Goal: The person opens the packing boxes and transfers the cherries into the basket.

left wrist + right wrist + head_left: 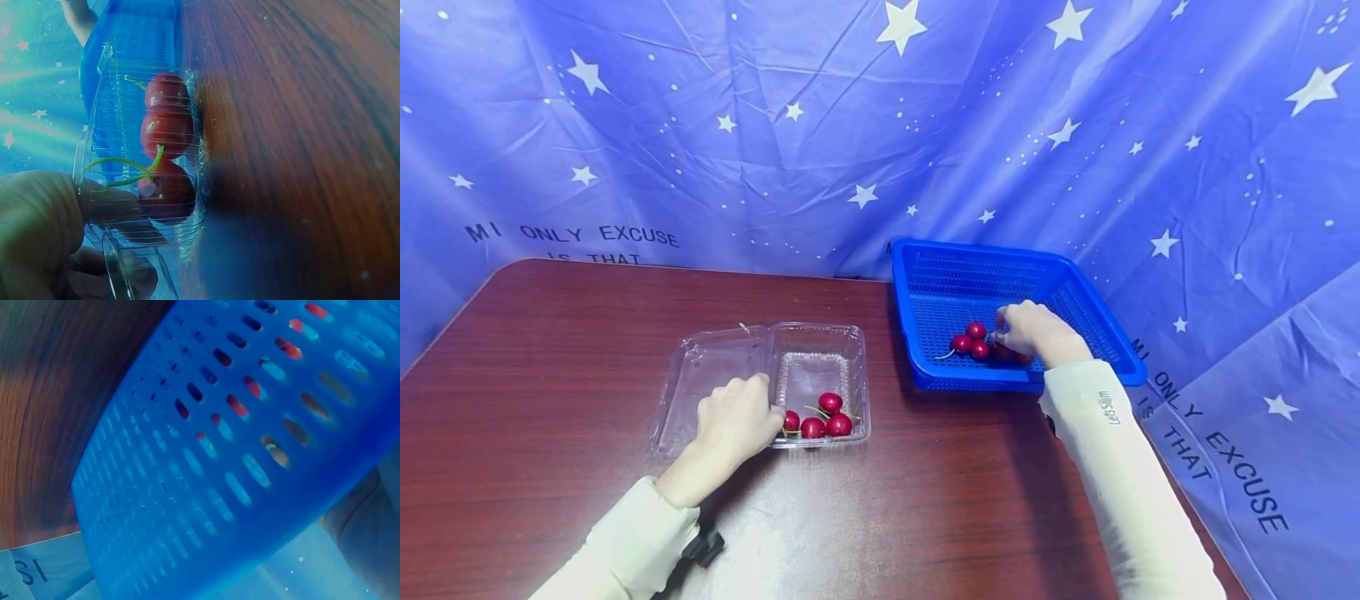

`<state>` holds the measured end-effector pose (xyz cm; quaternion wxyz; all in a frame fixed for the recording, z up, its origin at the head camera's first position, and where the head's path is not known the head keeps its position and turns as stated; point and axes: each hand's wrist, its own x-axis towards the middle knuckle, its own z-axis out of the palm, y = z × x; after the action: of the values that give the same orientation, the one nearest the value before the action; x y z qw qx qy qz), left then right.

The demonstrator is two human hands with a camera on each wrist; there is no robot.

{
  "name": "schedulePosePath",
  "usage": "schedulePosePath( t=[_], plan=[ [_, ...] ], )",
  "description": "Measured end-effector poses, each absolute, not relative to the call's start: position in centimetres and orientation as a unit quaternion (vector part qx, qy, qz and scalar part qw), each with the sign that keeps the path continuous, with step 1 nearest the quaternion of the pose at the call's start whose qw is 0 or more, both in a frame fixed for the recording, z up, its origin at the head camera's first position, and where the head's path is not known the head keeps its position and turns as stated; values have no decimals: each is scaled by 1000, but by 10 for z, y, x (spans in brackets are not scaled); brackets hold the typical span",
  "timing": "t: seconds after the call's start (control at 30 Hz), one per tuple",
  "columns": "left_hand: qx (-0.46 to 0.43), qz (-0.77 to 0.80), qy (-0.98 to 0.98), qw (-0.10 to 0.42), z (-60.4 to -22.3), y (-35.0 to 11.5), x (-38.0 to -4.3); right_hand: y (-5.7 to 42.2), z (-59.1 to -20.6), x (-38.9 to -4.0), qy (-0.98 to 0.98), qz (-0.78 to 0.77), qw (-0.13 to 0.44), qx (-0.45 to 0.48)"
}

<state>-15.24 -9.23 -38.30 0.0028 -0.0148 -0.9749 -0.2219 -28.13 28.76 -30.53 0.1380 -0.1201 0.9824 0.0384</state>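
My left hand (741, 417) grips the near left part of a clear plastic clamshell box (860, 367), whose lid (711, 371) lies folded out to the left. In the left wrist view the thumb is inside the box wall and other fingers are outside. Several red cherries (839, 425) with green stems lie along the box's near side. My right hand (1037, 329) reaches down into a blue plastic basket (917, 333), fingertips right beside a cluster of cherries (976, 331). Some cherries lie partly hidden beneath that hand. I cannot tell whether its fingers hold one.
Both containers stand on a reddish-brown wooden table (925, 500), the basket at the back right. A blue curtain with white stars (775, 167) hangs behind and to the right. In the right wrist view the slotted basket wall (187, 462) blocks most of the hand.
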Motion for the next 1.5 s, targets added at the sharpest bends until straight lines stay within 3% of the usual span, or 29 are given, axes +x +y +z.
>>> schedulePosePath(
  t=[1.0,1.5],
  plan=[
    [-10,-221,-975,8,-382,-92,-151,291,-284,-285,984,14,139,-111],
    [-11,-220,-975,0,-381,-91,-151,279,-257,-286,984,-80,89,-130]
  ],
)
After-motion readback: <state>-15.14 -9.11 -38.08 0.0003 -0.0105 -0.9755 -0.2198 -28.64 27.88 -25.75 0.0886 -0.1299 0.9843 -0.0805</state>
